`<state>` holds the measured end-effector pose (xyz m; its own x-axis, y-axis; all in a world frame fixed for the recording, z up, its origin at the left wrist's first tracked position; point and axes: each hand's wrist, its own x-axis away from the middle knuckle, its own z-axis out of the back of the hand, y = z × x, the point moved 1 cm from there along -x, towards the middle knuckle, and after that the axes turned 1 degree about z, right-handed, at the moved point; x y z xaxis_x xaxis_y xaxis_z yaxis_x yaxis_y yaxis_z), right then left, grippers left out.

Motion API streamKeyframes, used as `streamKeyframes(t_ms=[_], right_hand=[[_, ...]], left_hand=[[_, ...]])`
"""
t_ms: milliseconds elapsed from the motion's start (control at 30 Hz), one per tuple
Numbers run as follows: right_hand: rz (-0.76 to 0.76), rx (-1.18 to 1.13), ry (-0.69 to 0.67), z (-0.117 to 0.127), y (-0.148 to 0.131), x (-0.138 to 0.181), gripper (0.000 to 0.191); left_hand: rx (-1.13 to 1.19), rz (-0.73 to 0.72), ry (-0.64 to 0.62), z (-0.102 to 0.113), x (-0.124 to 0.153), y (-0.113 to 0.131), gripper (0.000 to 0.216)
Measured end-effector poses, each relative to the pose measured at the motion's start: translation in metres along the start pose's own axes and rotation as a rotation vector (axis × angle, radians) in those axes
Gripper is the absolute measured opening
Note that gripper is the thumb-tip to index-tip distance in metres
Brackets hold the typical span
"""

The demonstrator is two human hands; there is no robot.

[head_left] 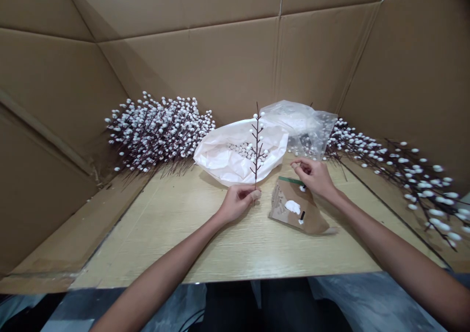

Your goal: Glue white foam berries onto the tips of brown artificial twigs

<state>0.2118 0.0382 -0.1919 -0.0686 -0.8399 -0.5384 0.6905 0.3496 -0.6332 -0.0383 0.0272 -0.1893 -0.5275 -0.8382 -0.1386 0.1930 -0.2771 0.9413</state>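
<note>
My left hand [238, 202] pinches the lower end of a brown artificial berry stem [256, 148], which stands upright. White berries sit on some of its short twigs, while other twigs are bare. Behind the stem lies an open white bag [216, 168] with loose white berries [240, 149] inside. My right hand [315, 176] has its thumb and fingers pinched together above the table; what is between the fingertips is too small to make out. Just below that hand is a brown cardboard piece [312, 219] bearing a white paste-like blob [293, 206] and smaller white dabs.
A thick pile of white-berried stems [157, 131] lies at the back left. More berry stems [396, 163] stretch along the right side. A clear plastic bag [297, 119] rests behind the white bag. Cardboard walls [220, 72] enclose the wooden table [147, 244].
</note>
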Motion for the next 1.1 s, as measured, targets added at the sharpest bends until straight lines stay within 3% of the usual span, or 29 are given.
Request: streamKeyframes(t_ms=[433, 1100], right_hand=[[-0.014, -0.001, 0.007, 0.001, -0.001, -0.001, 0.029], [0.011, 0.011, 0.017, 0.003, -0.001, -0.001, 0.025]], left_hand=[[-0.017, 0.002, 0.006, 0.002, -0.003, -0.011, 0.035], [-0.045, -0.026, -0.012, 0.001, -0.002, -0.005, 0.035]])
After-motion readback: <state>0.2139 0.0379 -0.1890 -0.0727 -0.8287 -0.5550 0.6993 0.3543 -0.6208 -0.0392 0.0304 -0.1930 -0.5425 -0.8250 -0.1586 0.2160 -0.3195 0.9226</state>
